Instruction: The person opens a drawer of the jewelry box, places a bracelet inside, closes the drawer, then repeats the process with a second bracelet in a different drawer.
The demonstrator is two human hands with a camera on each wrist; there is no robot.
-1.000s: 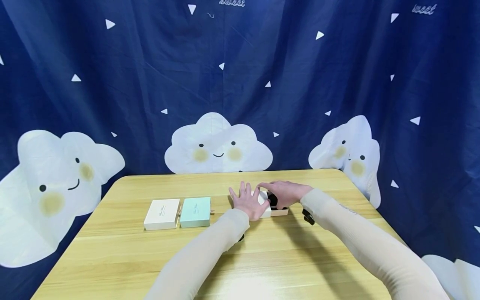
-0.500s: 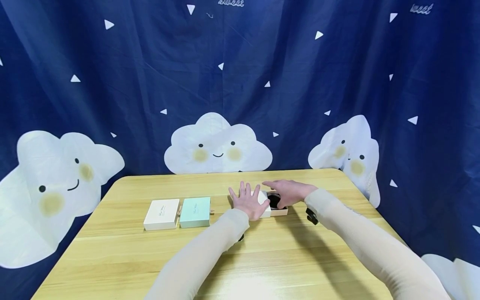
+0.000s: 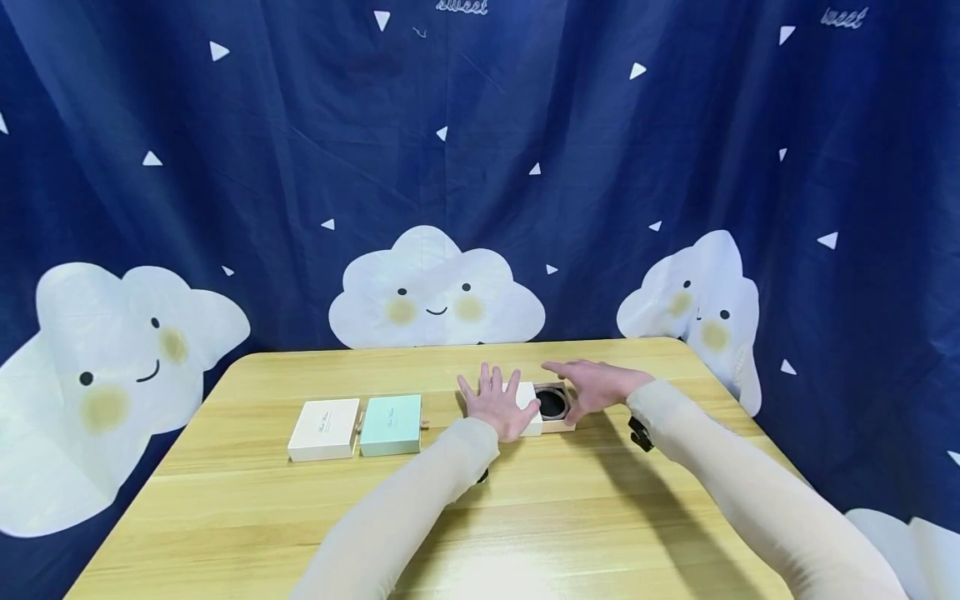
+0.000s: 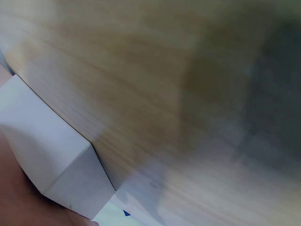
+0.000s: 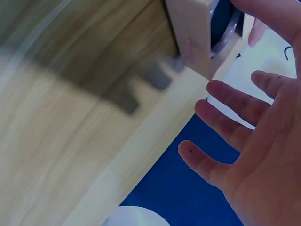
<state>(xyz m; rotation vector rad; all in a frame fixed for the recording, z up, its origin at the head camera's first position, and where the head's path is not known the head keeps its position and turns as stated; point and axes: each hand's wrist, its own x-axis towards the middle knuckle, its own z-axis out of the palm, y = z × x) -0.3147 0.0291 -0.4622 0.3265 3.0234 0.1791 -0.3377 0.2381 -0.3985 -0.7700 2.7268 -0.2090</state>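
Observation:
A white slide-out box [image 3: 532, 418] lies right of centre on the table, its pinkish drawer [image 5: 195, 42] pulled out to the right. Inside the drawer sits a bangle-like ring [image 5: 229, 38] around a dark round middle. My left hand [image 3: 497, 412] rests on the box's white sleeve with fingers spread. In the left wrist view the sleeve's end [image 4: 49, 134] shows beside that hand. Beside the drawer's right end is my right hand [image 3: 597, 386], fingers spread and holding nothing. Its thumb overlaps the drawer in the head view.
To the left, a mint-green box [image 3: 392, 425] and a cream-white box [image 3: 324, 429] lie side by side, both with small lettering on top. The wooden table [image 3: 247, 500] ends at a dark blue curtain [image 3: 480, 183] with cloud prints.
My right hand has drawn back to the right from over the drawer, uncovering the round dark middle and the ring. My left hand and the other boxes have stayed put.

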